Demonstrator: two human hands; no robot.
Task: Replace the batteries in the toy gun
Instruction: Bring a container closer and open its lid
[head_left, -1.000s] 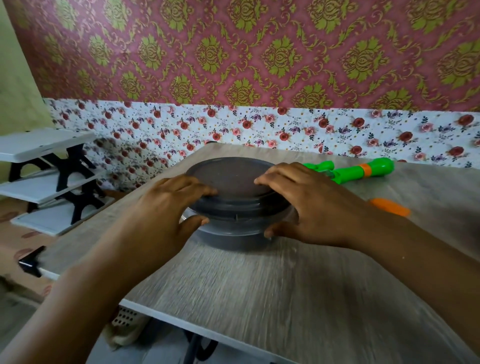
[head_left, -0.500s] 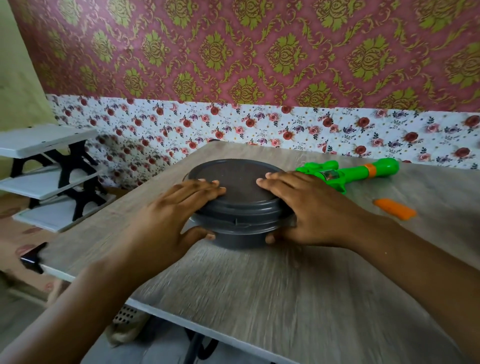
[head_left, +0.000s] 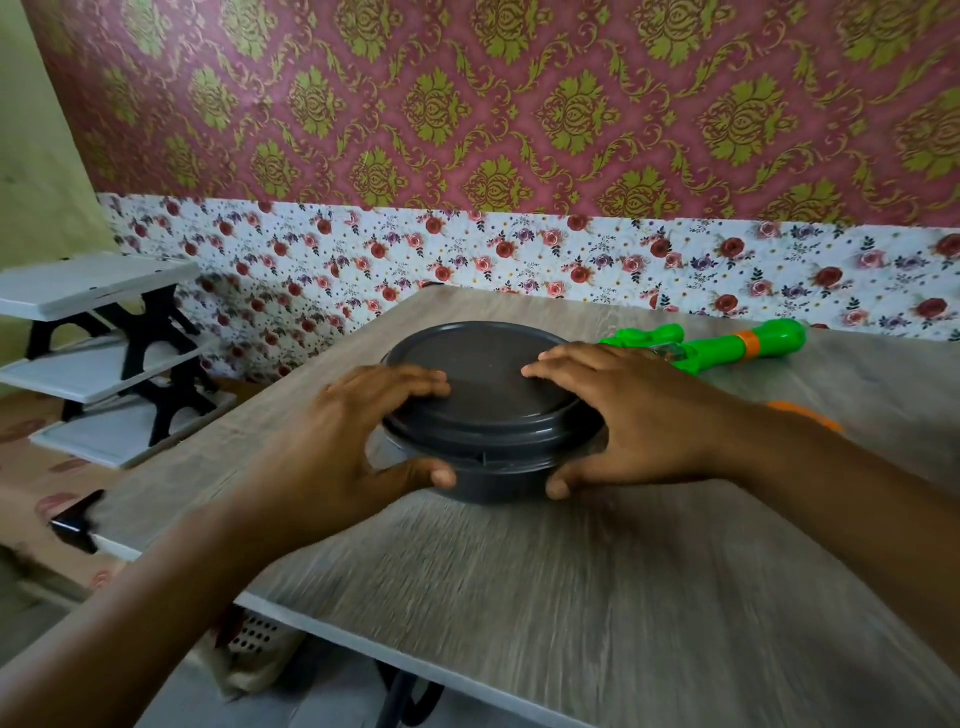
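Currently: toy gun idle at the rear right of the tabletop; both hands on a lidded container

Toy gun: green moulded plastic with an orange band, lying flat on the tabletop, just behind the right hand and untouched. Judged light, rigid and smooth; the thicker body end near the hand looks the best place to take hold, not the slim barrel. Dark round container: lid fitted, standing in front of the gun. Left hand and right hand each have a grip closed on opposite sides, fingers over the lid, thumbs against the wall below the rim. An orange item, partly hidden, lies beyond the right wrist. Contents of the container cannot be seen
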